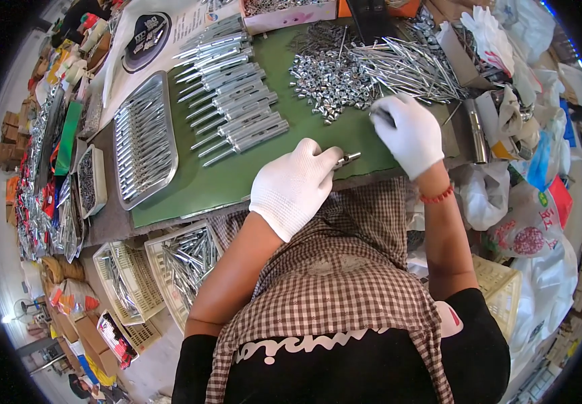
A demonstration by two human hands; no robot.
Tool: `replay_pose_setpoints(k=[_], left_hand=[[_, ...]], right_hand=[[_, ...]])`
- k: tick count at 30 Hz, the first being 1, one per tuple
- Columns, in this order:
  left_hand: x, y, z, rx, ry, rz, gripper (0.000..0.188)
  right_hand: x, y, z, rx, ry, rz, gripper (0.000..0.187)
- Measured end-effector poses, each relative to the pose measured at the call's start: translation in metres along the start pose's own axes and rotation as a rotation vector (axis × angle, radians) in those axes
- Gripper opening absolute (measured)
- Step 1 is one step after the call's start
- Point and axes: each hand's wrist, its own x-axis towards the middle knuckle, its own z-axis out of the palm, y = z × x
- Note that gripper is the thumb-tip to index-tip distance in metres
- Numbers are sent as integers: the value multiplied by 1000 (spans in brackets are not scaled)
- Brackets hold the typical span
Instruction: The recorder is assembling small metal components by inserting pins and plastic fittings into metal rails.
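Note:
My left hand [294, 185], in a white knit glove, is closed around a short metal tube [350, 159], whose end sticks out to the right past my fingers. Over the green mat [351, 138], my right hand [408, 131], also gloved, has its fingers curled together at the edge of a pile of small silver metal collars [328, 81]. Whatever those fingertips pinch is too small to make out. Beyond the right hand lies a heap of long thin metal rods [408, 67]. Left of the collars, metal tubes with pointed rods [257, 135] lie in a slanted column.
A metal tray [173, 145] of small metal parts stands at the left, beside a white box [99, 182] of dark screws. One upright metal cylinder [477, 131] is near the right edge. Plastic crates [156, 259] sit below the table's left side; plastic bags [526, 222] crowd the right.

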Motion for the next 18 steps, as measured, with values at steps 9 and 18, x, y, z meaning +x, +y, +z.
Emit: replay_pose_setpoints(k=[9, 18], left_hand=[[-3, 1, 0, -13, 11, -1, 21], [-7, 2, -1, -17, -2, -3, 24]], right_hand=[[-27, -21, -4, 97, -121, -135, 6], [-29, -35, -1, 97, -132, -265, 7]])
